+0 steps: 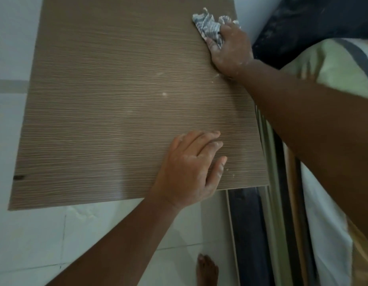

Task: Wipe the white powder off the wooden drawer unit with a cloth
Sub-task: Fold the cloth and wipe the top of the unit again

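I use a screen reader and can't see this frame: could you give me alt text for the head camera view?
A person's right hand grips a crumpled cloth at the far right corner of the wooden drawer unit, while the left hand rests flat near its front edge. A few white powder specks dot the middle.

Your right hand point(228, 48) grips a crumpled grey-and-white striped cloth point(210, 25) at the far right corner of the brown wood-grain drawer unit point(117, 89). Your left hand point(191, 168) rests flat near its front edge, beside white powder flecks point(230, 172).
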Action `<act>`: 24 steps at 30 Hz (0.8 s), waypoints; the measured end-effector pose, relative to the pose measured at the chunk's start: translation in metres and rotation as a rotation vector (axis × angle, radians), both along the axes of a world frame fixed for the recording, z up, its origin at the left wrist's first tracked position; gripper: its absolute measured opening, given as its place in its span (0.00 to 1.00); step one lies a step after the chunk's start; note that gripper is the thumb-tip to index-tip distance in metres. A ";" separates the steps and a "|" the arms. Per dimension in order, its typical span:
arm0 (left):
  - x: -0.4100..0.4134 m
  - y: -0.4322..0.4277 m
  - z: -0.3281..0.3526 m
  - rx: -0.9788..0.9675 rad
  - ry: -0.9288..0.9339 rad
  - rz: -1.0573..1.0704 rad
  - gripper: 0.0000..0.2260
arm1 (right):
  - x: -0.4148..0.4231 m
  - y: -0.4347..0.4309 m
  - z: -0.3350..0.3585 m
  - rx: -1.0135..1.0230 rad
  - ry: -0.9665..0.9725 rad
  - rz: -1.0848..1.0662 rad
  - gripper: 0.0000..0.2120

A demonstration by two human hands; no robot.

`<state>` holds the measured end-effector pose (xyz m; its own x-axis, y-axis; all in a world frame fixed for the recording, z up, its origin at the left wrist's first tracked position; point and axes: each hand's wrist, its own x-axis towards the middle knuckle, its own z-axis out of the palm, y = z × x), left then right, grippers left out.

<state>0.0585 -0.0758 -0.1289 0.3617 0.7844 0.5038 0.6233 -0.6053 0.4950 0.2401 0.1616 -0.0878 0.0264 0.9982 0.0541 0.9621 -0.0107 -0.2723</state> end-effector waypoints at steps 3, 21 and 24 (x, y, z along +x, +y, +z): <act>0.000 0.000 0.000 0.023 0.004 0.006 0.15 | 0.000 -0.037 0.000 0.023 0.009 0.040 0.20; 0.002 0.001 -0.001 0.077 0.051 0.030 0.14 | 0.029 -0.251 -0.011 -0.019 0.126 0.214 0.22; 0.002 0.000 -0.001 0.091 0.062 0.030 0.14 | 0.030 -0.281 -0.015 -0.037 0.133 0.240 0.23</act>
